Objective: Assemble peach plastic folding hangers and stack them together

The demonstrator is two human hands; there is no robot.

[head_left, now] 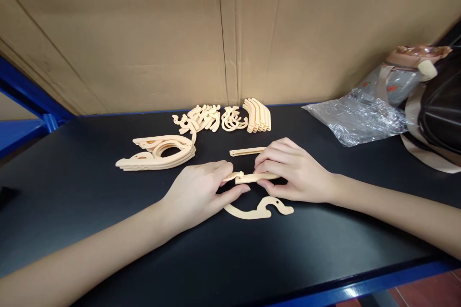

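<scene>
Between thumb and fingers, my left hand (200,194) pinches a small beige plastic connecting piece (233,176). My right hand (295,172) grips a beige folding-hanger arm (248,178), its end meeting the small piece; whether the two are joined I cannot tell. Part of each piece is hidden by my fingers. A flat hanger hook (248,213) lies just in front of my hands, one end behind my left hand. Behind my right fingers rests another hanger arm (245,151), partly covered.
Folded hangers (158,165) are stacked at left on the black tabletop (151,268). Farther back lie small connecting pieces (205,116), loose hooks (233,120) and piled hanger arms (257,115). A clear plastic bag (356,117), a bottle (399,74) and a dark bag (442,105) occupy the right. Cardboard (162,33) stands behind.
</scene>
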